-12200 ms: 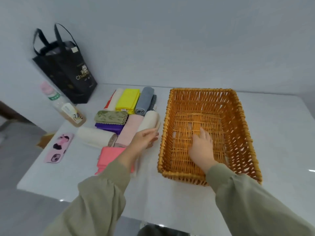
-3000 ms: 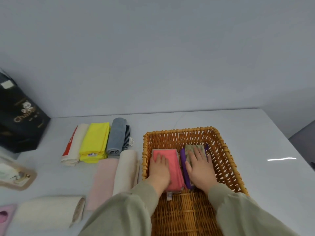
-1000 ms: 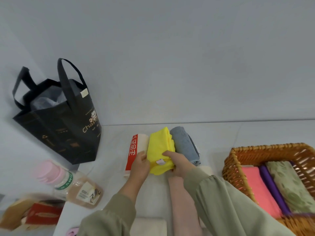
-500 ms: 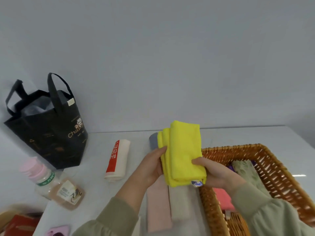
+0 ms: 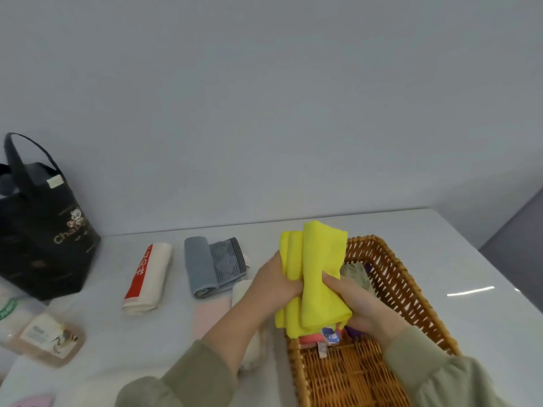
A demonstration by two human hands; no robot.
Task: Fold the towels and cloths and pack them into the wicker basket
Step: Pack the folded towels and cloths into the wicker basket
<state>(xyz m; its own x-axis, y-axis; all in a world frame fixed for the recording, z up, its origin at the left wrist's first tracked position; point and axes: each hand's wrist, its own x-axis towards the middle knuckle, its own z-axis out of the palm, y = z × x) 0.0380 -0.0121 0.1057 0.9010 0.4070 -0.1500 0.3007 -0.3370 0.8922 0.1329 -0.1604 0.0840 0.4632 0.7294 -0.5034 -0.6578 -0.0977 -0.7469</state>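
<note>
2 grips hold the folded yellow cloth over the wicker basket's left side.
Its long axis runs near-to-far, parallel to the pink cloth below; left grip and right grip each clamp a side.

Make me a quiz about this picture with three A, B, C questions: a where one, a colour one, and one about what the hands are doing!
1. Where is the black bag?
A) hanging on the wall
B) at the table's left end
C) on the floor

2. What colour is the cloth being held?
A) blue
B) black
C) yellow

3. How is that cloth?
A) spread flat on the table
B) folded, gripped by the left hand and right hand
C) rolled inside the bag

Answers: 1 B, it stands left of the red-striped towel. 2 C, bright yellow beside the wicker basket. 3 B, both curl round its layers.
</note>
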